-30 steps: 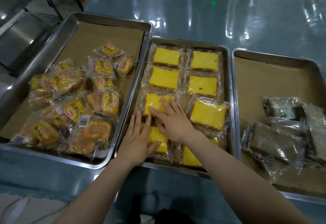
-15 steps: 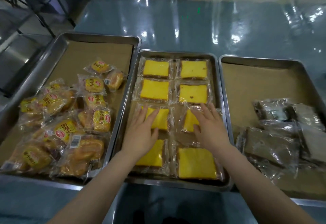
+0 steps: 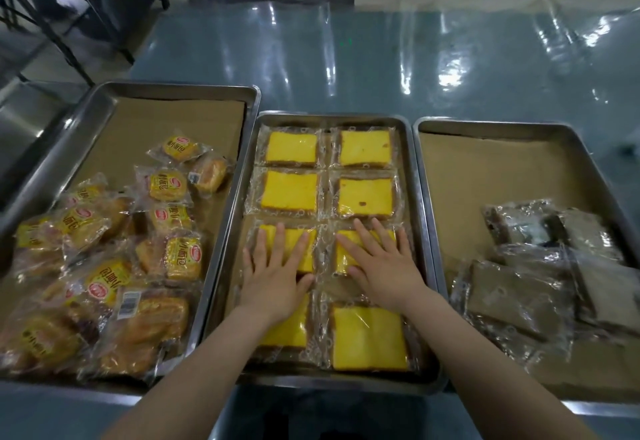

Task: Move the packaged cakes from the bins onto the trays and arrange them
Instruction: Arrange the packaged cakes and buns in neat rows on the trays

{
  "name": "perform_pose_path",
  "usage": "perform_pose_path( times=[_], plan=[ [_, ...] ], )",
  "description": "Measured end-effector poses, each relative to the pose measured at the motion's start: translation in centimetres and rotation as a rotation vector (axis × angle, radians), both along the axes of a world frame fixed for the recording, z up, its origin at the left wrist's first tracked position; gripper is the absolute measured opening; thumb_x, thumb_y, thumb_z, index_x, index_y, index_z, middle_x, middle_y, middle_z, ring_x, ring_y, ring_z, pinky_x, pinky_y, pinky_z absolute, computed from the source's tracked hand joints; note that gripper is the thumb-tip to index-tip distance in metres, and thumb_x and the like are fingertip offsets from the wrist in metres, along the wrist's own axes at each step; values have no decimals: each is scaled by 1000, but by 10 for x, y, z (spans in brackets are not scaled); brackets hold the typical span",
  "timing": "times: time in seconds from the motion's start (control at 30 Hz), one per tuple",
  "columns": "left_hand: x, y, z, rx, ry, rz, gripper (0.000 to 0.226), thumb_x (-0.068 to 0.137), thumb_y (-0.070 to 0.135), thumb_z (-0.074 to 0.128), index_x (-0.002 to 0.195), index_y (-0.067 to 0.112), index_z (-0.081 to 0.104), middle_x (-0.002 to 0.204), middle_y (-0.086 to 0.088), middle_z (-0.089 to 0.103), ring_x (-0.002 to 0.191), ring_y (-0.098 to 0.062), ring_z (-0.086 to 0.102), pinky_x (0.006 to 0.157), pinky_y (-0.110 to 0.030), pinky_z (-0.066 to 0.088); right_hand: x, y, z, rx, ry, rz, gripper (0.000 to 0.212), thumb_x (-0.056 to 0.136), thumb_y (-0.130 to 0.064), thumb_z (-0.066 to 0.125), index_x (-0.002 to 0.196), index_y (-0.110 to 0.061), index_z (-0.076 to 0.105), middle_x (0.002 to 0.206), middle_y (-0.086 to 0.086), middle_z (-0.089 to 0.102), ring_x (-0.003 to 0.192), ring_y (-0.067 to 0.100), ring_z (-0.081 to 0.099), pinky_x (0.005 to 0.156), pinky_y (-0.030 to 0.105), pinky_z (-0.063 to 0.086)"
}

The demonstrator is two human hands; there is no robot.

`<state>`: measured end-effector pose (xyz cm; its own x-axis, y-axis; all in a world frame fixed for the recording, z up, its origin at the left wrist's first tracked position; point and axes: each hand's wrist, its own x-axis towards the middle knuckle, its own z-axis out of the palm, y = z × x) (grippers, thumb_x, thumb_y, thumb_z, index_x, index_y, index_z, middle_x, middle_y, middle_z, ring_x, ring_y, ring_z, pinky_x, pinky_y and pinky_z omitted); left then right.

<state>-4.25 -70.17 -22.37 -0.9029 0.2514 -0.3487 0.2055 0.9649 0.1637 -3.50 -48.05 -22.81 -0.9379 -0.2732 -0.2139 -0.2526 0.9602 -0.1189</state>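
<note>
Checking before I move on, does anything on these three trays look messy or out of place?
The yellow cakes in the middle tray lie in neat rows, left hand and right hand flat on two. The wrapped buns in the left tray are a jumbled heap; the dark packets in the right tray overlap askew.

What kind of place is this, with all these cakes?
Probably a bakery or food-packing workroom: paper-lined shiny steel trays, clear-wrapped yellow square cakes laid in neat rows, and a heap of bagged golden buns.
</note>
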Motion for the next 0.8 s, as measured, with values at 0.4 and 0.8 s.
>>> perform_pose_path(
  times=[0.4, 0.8],
  plan=[
    [38, -18, 6, 49, 193, -96, 70, 93, 57, 26, 136, 46, -28, 153, 3, -27, 134, -17, -37, 111, -44, -19, 48, -14, 20, -163, 16, -32, 60, 93, -50, 38, 144, -47, 6, 159, -8, -9, 137, 17, -35, 107, 50, -25],
    [54, -27, -8, -68, 146, -112, 74, 74, 79, -7, 136, 44, -30, 148, 0, -37, 133, -26, -38, 105, -52, -24, 77, -22, -5, 96, 39, -162, 85, 71, -86, -5, 145, -45, -16, 154, 4, -27, 136, 35, -34, 100, 66, -25]
  ],
)
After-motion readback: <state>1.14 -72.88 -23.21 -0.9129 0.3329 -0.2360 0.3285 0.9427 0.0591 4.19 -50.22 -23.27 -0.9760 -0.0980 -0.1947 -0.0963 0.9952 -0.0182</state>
